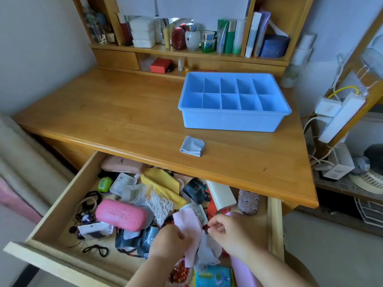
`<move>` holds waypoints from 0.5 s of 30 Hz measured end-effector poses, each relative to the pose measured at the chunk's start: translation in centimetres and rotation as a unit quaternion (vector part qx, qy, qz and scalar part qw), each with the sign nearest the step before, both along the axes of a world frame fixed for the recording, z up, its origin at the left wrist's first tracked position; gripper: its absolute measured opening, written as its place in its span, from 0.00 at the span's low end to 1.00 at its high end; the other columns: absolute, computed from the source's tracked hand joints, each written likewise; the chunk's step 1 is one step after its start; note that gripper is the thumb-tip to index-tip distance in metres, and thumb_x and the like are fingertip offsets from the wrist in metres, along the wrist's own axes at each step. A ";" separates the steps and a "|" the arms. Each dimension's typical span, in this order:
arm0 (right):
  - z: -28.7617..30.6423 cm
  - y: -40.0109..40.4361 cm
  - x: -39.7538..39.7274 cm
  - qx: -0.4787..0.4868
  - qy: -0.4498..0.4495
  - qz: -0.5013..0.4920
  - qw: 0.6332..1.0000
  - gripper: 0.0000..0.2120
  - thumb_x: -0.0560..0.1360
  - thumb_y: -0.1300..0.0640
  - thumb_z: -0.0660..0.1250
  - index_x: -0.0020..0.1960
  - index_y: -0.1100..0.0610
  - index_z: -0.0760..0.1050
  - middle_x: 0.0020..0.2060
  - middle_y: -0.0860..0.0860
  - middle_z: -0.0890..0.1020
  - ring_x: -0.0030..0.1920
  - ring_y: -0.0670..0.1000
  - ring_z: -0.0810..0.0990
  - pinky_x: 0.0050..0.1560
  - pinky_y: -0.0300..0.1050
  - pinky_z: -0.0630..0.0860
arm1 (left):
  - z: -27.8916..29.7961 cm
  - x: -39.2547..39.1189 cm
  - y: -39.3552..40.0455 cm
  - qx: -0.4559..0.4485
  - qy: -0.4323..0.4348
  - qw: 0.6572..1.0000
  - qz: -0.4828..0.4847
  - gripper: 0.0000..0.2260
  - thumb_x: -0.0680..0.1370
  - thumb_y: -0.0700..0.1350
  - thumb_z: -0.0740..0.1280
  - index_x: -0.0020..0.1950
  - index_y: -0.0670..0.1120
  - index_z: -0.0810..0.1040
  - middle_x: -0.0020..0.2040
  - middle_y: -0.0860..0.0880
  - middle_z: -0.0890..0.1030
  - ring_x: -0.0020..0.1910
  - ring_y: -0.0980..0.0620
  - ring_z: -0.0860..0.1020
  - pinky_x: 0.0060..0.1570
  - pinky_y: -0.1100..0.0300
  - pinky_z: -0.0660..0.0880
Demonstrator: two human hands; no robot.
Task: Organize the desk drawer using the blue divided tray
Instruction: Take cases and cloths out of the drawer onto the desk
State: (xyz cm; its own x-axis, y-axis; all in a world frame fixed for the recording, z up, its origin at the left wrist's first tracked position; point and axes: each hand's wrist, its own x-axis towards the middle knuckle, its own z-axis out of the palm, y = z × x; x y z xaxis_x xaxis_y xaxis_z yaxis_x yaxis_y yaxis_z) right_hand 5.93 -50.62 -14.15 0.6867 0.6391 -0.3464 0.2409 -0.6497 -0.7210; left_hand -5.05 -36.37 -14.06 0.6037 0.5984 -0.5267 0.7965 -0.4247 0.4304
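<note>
An open pale wooden drawer (51,212) is seen across the lower left and lower middle of the frame, pulled out from under a honey-coloured wooden table (128,112). At the drawer's left side, black hair ties and dark beaded strings (91,206) are heaped, and just right of them a pink textured hard glasses case (121,214) is lying. A folded yellow cloth (163,184) and a black sachet (195,190) are found further right, toward the drawer's back. In the lower middle, a thin pale pink cloth (187,223) is pinched by the curled fingers of the left hand (166,239) at its left edge. Just right of it, the right hand (228,230) is held with its fingers curled; whether the cloth is gripped by them cannot be told. Above, on the table, a small folded grey cloth (192,146) is lying near the front edge. In the upper right of the frame, the blue plastic divided tray (234,121) is resting on the table, its ten compartments holding nothing.
</note>
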 end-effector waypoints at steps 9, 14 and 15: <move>3.2 0.2 0.5 0.190 0.329 -0.166 0.910 0.09 0.67 0.46 0.73 0.43 0.51 0.81 0.39 0.47 0.83 0.42 0.45 0.81 0.44 0.43 0.77 | 5.9 -0.3 -0.9 -0.344 -0.359 0.853 0.155 0.06 0.66 0.49 0.68 0.33 0.48 0.75 0.32 0.46 0.77 0.30 0.51 0.73 0.26 0.62 0.67; 5.7 0.0 0.2 0.266 0.400 -0.144 0.865 0.07 0.63 0.54 0.74 0.36 0.57 0.84 0.34 0.54 0.82 0.33 0.50 0.78 0.33 0.40 0.71 | 7.1 0.5 -1.5 -0.333 -0.384 0.838 0.196 0.07 0.74 0.44 0.69 0.37 0.47 0.74 0.38 0.43 0.76 0.36 0.46 0.71 0.34 0.54 0.67; 6.1 0.1 0.1 0.268 0.365 -0.148 0.879 0.07 0.65 0.56 0.73 0.37 0.59 0.83 0.33 0.55 0.81 0.33 0.51 0.77 0.32 0.40 0.70 | 7.0 0.6 -1.6 -0.257 -0.388 0.867 0.179 0.06 0.75 0.43 0.68 0.40 0.46 0.74 0.40 0.44 0.78 0.37 0.45 0.74 0.36 0.51 0.70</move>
